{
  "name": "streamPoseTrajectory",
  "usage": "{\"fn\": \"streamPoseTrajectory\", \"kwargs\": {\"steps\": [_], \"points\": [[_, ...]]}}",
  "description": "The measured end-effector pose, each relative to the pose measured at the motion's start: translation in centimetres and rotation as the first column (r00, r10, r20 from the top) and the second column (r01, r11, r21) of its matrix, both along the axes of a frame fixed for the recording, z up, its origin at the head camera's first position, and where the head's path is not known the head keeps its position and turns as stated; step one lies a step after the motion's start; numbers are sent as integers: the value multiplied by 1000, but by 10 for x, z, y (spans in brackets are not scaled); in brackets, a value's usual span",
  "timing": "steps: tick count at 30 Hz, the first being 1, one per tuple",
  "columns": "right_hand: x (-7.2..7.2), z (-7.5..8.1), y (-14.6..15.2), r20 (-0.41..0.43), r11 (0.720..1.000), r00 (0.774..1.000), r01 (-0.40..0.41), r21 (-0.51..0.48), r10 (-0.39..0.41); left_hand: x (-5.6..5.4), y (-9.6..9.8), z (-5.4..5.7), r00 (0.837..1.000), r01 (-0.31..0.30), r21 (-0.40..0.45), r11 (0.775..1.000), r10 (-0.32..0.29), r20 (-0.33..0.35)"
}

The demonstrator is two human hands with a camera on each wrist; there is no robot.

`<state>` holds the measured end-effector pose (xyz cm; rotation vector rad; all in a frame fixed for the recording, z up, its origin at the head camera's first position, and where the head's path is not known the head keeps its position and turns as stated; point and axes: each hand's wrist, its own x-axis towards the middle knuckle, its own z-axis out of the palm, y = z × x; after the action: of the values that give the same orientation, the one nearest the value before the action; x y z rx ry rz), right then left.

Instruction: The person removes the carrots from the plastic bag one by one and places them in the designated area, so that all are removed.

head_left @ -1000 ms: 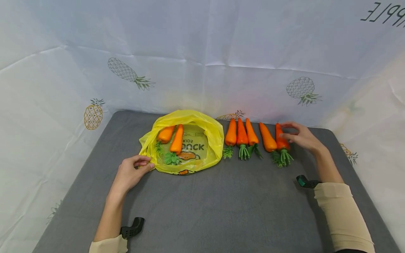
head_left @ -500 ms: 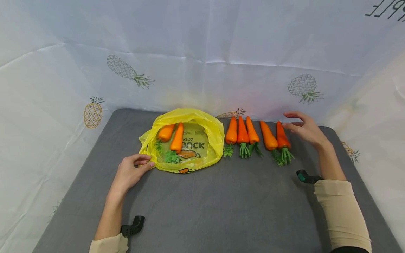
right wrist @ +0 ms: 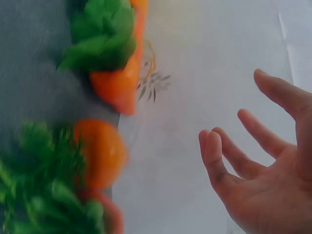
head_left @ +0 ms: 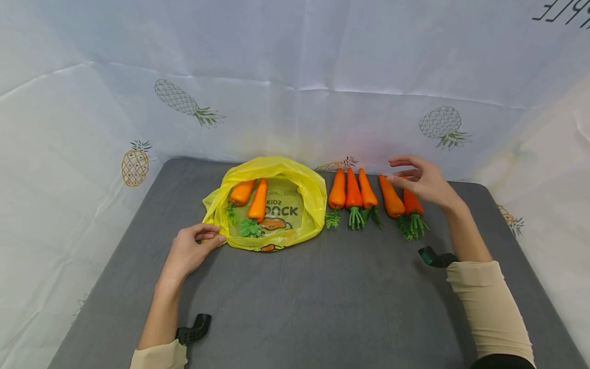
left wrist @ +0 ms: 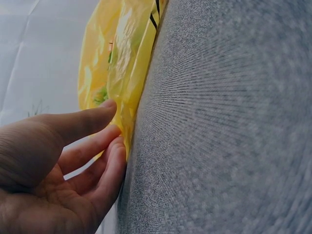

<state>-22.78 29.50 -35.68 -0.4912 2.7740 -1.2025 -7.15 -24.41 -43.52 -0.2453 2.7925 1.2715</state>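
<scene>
A yellow plastic bag point(head_left: 313, 205) lies with its mouth spread wide, two carrots point(head_left: 258, 202) inside it. At its near left corner, my left hand point(head_left: 189, 251) pinches the bag's rim between thumb and fingers; the left wrist view shows the yellow film point(left wrist: 127, 92) at the fingertips. My right hand point(head_left: 428, 182) hovers above the two rightmost carrots, a lighter orange carrot point(head_left: 391, 197) and a redder carrot point(head_left: 412, 202), partly covering the redder one's tip. Its fingers are spread and loosely bent, with nothing between them in the right wrist view.
Three more carrots point(head_left: 353, 197) lie side by side between the bag and the right pair, leaves toward me. All rest on a grey table point(head_left: 295, 297). A white curtain point(head_left: 276, 123) with pineapple prints hangs right behind the table's far edge.
My right hand has let go of the redder carrot at the right end, lifted away, and then shifted left over the right pair. The left hand and bag have stayed put.
</scene>
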Motion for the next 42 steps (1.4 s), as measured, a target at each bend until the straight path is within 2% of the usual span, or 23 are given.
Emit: {"fn": "streamPoseTrajectory", "kwargs": {"steps": [9,15,22,32,42], "points": [[8,9,-36,-41,991,993,-115,-71,112,0,1,0,1000,0,5,1000,0,-7],[15,13,-65,-33,983,988,-152,-103,149,1,1,0,1000,-1,8,1000,1,-3],[19,8,-93,-50,956,969,-245,-158,240,0,1,0,1000,-2,14,1000,2,-2],[23,-3,-127,-39,935,945,-326,-141,324,0,1,0,1000,-2,14,1000,2,6],[23,-15,-171,-28,883,903,-426,-199,429,0,-1,-1,1000,1,33,999,-2,28]]}}
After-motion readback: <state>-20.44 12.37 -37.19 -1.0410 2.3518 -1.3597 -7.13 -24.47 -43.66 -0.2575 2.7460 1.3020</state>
